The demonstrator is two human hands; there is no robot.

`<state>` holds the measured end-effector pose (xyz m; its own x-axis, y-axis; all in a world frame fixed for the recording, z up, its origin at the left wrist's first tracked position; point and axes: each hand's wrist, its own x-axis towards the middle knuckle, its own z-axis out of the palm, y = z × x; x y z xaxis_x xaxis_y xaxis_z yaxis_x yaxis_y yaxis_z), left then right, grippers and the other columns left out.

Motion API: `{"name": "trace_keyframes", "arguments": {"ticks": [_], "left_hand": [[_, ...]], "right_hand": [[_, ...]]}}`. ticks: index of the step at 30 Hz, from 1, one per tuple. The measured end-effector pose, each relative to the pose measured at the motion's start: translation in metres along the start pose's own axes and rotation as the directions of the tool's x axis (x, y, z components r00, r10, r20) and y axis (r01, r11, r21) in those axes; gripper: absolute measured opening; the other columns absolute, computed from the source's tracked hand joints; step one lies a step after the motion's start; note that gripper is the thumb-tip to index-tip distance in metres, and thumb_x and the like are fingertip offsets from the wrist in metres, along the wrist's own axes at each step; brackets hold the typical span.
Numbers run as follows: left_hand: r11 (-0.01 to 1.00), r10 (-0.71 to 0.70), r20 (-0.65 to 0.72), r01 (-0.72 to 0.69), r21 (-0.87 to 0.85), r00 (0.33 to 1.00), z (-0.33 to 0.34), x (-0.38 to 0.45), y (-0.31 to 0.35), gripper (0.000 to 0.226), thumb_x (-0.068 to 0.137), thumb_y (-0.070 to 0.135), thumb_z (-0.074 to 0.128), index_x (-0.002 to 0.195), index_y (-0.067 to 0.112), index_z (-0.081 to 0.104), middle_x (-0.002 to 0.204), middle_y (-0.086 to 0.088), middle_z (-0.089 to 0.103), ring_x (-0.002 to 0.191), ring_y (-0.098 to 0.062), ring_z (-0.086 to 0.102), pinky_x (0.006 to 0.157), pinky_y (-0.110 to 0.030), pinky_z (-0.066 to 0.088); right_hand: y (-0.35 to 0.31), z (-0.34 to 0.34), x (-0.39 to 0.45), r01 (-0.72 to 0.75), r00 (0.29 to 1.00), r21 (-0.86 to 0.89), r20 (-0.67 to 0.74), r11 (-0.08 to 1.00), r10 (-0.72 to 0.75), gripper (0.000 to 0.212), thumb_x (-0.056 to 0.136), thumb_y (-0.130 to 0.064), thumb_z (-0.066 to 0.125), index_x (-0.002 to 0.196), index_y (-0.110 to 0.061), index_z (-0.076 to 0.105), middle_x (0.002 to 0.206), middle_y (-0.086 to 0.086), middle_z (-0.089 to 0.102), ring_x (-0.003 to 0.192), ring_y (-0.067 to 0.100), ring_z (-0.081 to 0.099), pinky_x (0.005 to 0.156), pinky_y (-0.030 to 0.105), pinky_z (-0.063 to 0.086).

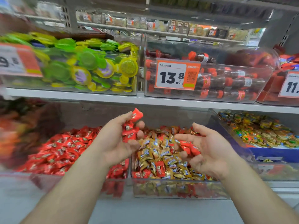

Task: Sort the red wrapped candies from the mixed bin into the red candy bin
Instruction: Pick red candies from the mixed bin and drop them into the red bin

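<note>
My left hand [116, 139] is cupped around a stack of red wrapped candies [131, 126], raised between the two lower bins. My right hand [208, 149] hovers over the mixed bin [178, 188], fingers curled around a few red candies [190, 147]. The mixed bin holds mostly gold-wrapped candies [161, 152] with some red ones [159, 168] scattered in. To its left, the red candy bin [40, 177] is filled with red wrapped candies [64, 147].
The shelf [97, 97] above carries a clear bin of green and yellow sweets [84, 67] and one of cola-bottle candies [226, 81] with a 13.8 price tag [176, 75]. A bin of multicoloured sweets [262, 130] sits at the lower right.
</note>
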<state>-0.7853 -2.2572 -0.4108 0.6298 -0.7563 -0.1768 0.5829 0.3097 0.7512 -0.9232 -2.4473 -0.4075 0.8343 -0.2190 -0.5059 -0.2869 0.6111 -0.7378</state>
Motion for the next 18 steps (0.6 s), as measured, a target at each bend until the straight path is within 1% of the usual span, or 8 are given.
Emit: {"name": "trace_keyframes", "arguments": {"ticks": [3, 5, 7, 9, 12, 14, 16, 18], "left_hand": [[0.994, -0.012, -0.055, 0.006, -0.112, 0.998, -0.031, -0.014, 0.015, 0.011, 0.082, 0.02, 0.055, 0.088, 0.02, 0.065, 0.076, -0.003, 0.064, 0.054, -0.015, 0.061, 0.039, -0.011, 0.029], [0.98, -0.016, -0.167, -0.018, -0.199, 0.986, -0.054, -0.016, 0.021, 0.012, 0.09, 0.013, 0.053, 0.091, 0.02, 0.063, 0.083, -0.007, 0.066, 0.064, -0.02, 0.066, 0.04, -0.014, 0.044], [0.964, 0.004, -0.277, -0.078, -0.254, 0.961, -0.074, -0.016, 0.025, 0.013, 0.096, 0.008, 0.051, 0.094, 0.018, 0.059, 0.092, -0.013, 0.064, 0.086, -0.026, 0.065, 0.049, -0.026, 0.057], [0.962, 0.024, -0.331, -0.112, -0.251, 0.943, -0.09, -0.016, 0.028, 0.006, 0.097, 0.013, 0.049, 0.095, 0.013, 0.054, 0.099, -0.018, 0.056, 0.1, -0.029, 0.058, 0.067, -0.042, 0.061], [0.968, 0.047, -0.376, -0.135, -0.211, 0.925, -0.104, -0.02, 0.033, 0.03, 0.097, 0.033, 0.045, 0.117, 0.011, 0.047, 0.106, -0.019, 0.051, 0.11, -0.035, 0.051, 0.094, -0.055, 0.045], [0.968, 0.047, -0.383, -0.137, -0.212, 0.923, -0.108, -0.025, 0.035, 0.055, 0.095, 0.043, 0.042, 0.14, 0.012, 0.039, 0.141, -0.017, 0.043, 0.137, -0.04, 0.032, 0.109, -0.059, 0.027], [0.972, 0.054, -0.374, -0.134, -0.193, 0.926, -0.11, -0.027, 0.037, 0.069, 0.094, 0.05, 0.038, 0.154, 0.019, 0.025, 0.162, -0.01, 0.016, 0.148, -0.038, 0.012, 0.114, -0.061, 0.008], [0.976, 0.07, -0.373, -0.141, -0.167, 0.925, -0.111, -0.03, 0.04, 0.071, 0.094, 0.053, 0.035, 0.156, 0.023, 0.018, 0.164, -0.007, 0.006, 0.15, -0.034, 0.004, 0.115, -0.06, -0.002]], "right_hand": [[0.01, 0.039, 0.005, -0.037, 0.997, -0.061, 0.064, 0.997, 0.04, 0.053, 0.093, -0.05, 0.044, 0.114, -0.004, 0.058, 0.077, 0.016, 0.059, 0.051, 0.021, 0.051, 0.026, 0.016, 0.03], [0.014, 0.066, 0.01, -0.042, 0.993, -0.104, 0.104, 0.994, 0.053, 0.051, 0.093, -0.049, 0.045, 0.113, -0.004, 0.058, 0.077, 0.016, 0.058, 0.052, 0.022, 0.052, 0.027, 0.016, 0.031], [0.017, 0.094, 0.016, -0.033, 0.991, -0.131, 0.126, 0.991, 0.05, 0.046, 0.093, -0.046, 0.047, 0.109, -0.005, 0.057, 0.079, 0.017, 0.057, 0.053, 0.023, 0.054, 0.029, 0.017, 0.035], [0.018, 0.121, 0.024, -0.015, 0.993, -0.148, 0.114, 0.989, 0.032, 0.043, 0.093, -0.041, 0.05, 0.112, -0.003, 0.055, 0.086, 0.018, 0.054, 0.056, 0.025, 0.057, 0.034, 0.019, 0.04], [0.023, 0.154, 0.04, 0.008, 0.998, -0.158, 0.056, 0.987, 0.001, 0.047, 0.093, -0.034, 0.057, 0.121, 0.003, 0.047, 0.111, 0.021, 0.049, 0.083, 0.034, 0.058, 0.043, 0.029, 0.053], [0.027, 0.165, 0.054, 0.029, 0.999, -0.14, 0.017, 0.99, -0.027, 0.049, 0.092, -0.031, 0.061, 0.127, -0.003, 0.043, 0.136, 0.02, 0.04, 0.114, 0.046, 0.05, 0.062, 0.053, 0.059], [0.029, 0.173, 0.063, 0.059, 0.998, -0.14, -0.001, 0.988, -0.06, 0.047, 0.091, -0.031, 0.061, 0.133, -0.02, 0.042, 0.151, 0.013, 0.03, 0.137, 0.054, 0.026, 0.09, 0.076, 0.04], [0.031, 0.176, 0.068, 0.059, 0.998, -0.122, -0.021, 0.991, -0.062, 0.059, 0.09, -0.034, 0.061, 0.143, -0.025, 0.037, 0.159, 0.01, 0.018, 0.144, 0.055, 0.006, 0.101, 0.079, 0.018]]}}
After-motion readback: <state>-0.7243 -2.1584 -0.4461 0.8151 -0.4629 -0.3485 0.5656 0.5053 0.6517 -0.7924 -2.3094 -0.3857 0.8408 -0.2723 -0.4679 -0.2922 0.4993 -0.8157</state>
